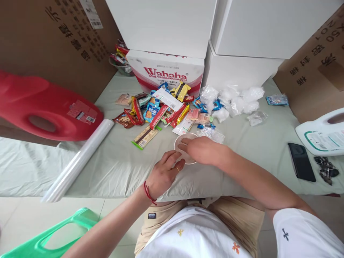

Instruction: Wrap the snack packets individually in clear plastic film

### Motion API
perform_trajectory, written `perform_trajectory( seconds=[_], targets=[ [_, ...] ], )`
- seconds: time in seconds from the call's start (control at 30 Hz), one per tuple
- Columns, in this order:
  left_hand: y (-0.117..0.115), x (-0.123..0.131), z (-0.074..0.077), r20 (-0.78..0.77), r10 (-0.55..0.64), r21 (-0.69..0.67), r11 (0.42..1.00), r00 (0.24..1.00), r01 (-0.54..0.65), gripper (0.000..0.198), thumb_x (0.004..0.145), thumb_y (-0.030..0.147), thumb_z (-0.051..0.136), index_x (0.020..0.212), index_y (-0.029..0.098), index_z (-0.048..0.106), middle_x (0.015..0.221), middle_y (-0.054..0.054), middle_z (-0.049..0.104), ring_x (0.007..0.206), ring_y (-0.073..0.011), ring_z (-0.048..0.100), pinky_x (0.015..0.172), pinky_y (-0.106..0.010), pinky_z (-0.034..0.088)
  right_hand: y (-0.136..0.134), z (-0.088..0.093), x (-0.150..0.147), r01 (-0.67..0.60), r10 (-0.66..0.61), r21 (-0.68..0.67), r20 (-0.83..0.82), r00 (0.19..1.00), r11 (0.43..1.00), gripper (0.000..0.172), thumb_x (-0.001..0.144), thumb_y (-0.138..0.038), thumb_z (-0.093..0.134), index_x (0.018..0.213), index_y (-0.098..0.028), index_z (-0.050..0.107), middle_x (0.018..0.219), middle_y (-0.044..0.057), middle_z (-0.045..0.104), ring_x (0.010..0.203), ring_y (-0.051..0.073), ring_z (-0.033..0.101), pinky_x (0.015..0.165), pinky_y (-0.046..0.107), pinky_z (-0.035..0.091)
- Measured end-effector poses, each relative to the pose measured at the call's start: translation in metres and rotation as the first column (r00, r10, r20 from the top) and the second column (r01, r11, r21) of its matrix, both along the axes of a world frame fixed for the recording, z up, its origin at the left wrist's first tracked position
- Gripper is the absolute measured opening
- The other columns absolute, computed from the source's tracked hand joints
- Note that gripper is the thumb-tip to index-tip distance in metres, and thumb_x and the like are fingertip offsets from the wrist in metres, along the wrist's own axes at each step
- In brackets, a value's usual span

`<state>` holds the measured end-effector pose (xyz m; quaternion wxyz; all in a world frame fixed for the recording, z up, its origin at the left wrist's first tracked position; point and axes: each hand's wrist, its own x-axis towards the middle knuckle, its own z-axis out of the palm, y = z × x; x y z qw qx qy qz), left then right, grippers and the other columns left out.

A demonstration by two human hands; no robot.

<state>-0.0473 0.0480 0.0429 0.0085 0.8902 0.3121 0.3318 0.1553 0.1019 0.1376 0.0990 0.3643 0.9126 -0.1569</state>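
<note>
A small white bowl (188, 133) was set on the table (120, 168), near its front edge and just in front of a pile of snacks (158, 116). The right hand (202, 149) was held over the bowl, and its fingers were bent a little and dipped inside the rim. The left hand (165, 172) was held at the near left side of the bowl, with its fingers curled and slightly spread. Whether anything was pinched by either hand could not be told. Clear plastic bags (237, 105) were heaped beside the snacks, on the right. A black phone (301, 162) was laid farther right, near a white jug (328, 139).
</note>
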Motion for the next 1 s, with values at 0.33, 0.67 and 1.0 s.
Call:
perform_trajectory(
  seconds=[0.33,0.67,1.0],
  targets=[
    [-0.001,-0.002,-0.003,0.052,0.021,-0.036,0.999,0.998,-0.019,0.03,0.092,0.002,0.057,0.112,0.021,0.07,0.113,-0.012,0.066,0.118,-0.0261,0.06,0.077,-0.031,0.062,0.004,-0.026,-0.023,0.086,-0.079,-0.053,0.129,0.989,0.995,0.022,0.098,-0.015,0.054,0.104,-0.016,0.076,0.108,0.011,0.077,0.095,0.027,0.073,0.075,0.033,0.054],
    [0.005,0.005,-0.001,0.076,-0.001,-0.007,1.0,0.997,0.001,0.027,0.092,0.002,0.058,0.111,0.02,0.068,0.111,-0.012,0.066,0.118,-0.026,0.061,0.078,-0.032,0.063,0.075,0.003,0.104,0.74,-0.324,0.334,-0.74,0.589,0.583,0.046,0.098,-0.033,0.059,0.142,-0.02,0.056,0.14,0.016,0.059,0.121,0.029,0.063,0.105,0.048,0.05],
    [-0.002,0.014,0.025,0.317,-0.056,-0.239,0.961,0.947,0.137,0.034,0.092,0.0,0.058,0.116,0.024,0.066,0.113,-0.009,0.063,0.113,-0.0203,0.061,0.086,-0.032,0.06,-0.046,-0.025,0.11,0.25,-0.181,0.017,-0.644,0.743,0.968,0.054,0.094,-0.041,0.071,0.145,-0.035,0.056,0.16,0.011,0.046,0.096,0.019,0.07,0.081,0.035,0.062]
  ],
)
